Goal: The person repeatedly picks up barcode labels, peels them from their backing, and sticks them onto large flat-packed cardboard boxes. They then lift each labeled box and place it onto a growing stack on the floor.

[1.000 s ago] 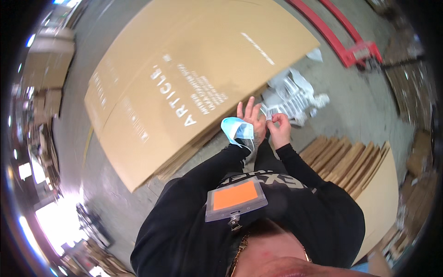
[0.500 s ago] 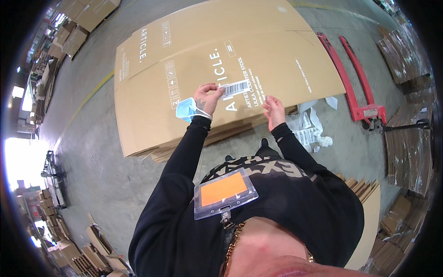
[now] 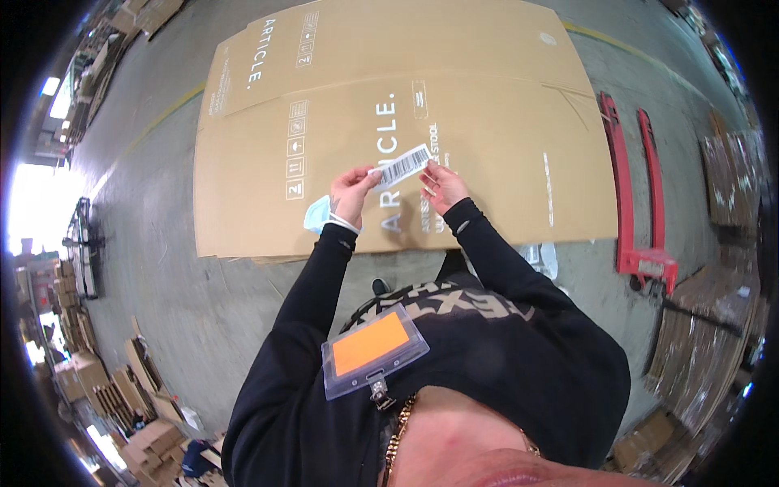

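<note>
Grey concrete floor spreads all around us, a yellow line running across it at upper left. White light glares in at the left edge. Film-wrapped cardboard stacks crowd the lower right; brown boxes pile up lower left.

"Over the cardboard sheet, what's your count?"

"One left hand, one right hand: two in all; one white label."

"By its near edge?"

"One blue face mask."

"To the sheet's right?"

"One red pallet jack, with two forks."

"And on the sheet's near side?"

"One clear badge holder, one gold chain."
</note>
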{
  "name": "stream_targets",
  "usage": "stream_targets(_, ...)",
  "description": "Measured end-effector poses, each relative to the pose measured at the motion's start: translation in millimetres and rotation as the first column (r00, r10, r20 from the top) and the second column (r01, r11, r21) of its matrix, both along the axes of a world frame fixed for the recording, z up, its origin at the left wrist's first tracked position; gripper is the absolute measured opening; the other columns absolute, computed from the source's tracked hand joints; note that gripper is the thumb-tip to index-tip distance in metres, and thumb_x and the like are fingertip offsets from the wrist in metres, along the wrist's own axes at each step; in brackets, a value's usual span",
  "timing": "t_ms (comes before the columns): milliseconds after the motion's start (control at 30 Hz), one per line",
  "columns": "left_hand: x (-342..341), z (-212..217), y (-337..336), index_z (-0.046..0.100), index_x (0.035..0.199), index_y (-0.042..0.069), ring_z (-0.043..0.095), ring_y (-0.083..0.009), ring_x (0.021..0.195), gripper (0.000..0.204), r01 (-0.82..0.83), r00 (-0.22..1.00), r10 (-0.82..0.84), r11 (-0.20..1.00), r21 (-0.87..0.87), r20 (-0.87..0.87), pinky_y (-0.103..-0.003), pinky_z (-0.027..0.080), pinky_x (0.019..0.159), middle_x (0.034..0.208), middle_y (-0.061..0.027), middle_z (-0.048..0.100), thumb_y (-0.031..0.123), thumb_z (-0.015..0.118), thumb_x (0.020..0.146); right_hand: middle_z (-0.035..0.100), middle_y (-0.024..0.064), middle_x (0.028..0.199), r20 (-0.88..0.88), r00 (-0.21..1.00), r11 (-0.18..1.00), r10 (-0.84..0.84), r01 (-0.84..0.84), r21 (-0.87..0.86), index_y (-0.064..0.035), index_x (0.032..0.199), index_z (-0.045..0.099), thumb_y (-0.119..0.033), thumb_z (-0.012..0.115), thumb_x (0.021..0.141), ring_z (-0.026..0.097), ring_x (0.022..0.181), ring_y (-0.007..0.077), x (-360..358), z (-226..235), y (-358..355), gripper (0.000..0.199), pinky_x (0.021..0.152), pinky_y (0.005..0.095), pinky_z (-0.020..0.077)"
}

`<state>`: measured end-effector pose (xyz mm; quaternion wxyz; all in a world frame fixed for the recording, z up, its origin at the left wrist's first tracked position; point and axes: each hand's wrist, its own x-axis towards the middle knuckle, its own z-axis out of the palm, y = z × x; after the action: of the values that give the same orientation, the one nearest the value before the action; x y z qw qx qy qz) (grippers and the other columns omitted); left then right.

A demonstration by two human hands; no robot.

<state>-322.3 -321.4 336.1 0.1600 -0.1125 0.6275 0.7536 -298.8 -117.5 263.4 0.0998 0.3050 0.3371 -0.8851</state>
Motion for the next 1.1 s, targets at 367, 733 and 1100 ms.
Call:
stream_targets(367, -76, -143, 145, 0.046, 0.126, 0.015, 0.057, -0.0289, 0.101, 0.037, -0.286, 0.881, -0.082, 0.691, 0.663, 0.466, -0.049, 0.045, 0.092, 0.112, -0.014, 0.057, 0.036, 0.049, 0.096, 0.068, 0.0068, 0.076, 0.046, 0.848, 0.379, 0.528, -0.284, 0.881, -0.0016, 0.086, 0.068, -0.026, 0.074, 0.076, 0.061, 0.07, 0.0142, -256, -122, 149, 0.027, 0.065, 0.0311, 0.0483)
stream_targets(733, -154, -208, 179, 0.039, 0.134, 0.017, 0.061, -0.0255, 0.086, 0.045, -0.492, 0.842, 0.131, 0.585, 0.645, 0.523, -0.047, 0.052, 0.082, 0.098, -0.0121, 0.058, 0.038, 0.047, 0.096, 0.07, 0.002, 0.087, 0.423, 0.767, -0.195, 0.483, -0.376, 0.906, -0.0173, 0.086, 0.071, -0.042, 0.071, 0.075, 0.065, 0.089, 0.0203, -356, -159, 117, 0.027, 0.083, 0.0381, 0.045)
stream_targets(1100, -160, -216, 183, 0.038, 0.136, 0.016, 0.061, -0.0251, 0.086, 0.047, -0.519, 0.826, 0.159, 0.589, 0.619, 0.541, -0.047, 0.052, 0.083, 0.099, -0.012, 0.059, 0.038, 0.047, 0.095, 0.07, 0.0022, 0.088, 0.443, 0.775, -0.267, 0.451, -0.356, 0.895, -0.0205, 0.085, 0.073, -0.042, 0.071, 0.075, 0.065, 0.09, 0.0212, -357, -157, 117, 0.023, 0.084, 0.0388, 0.0444)
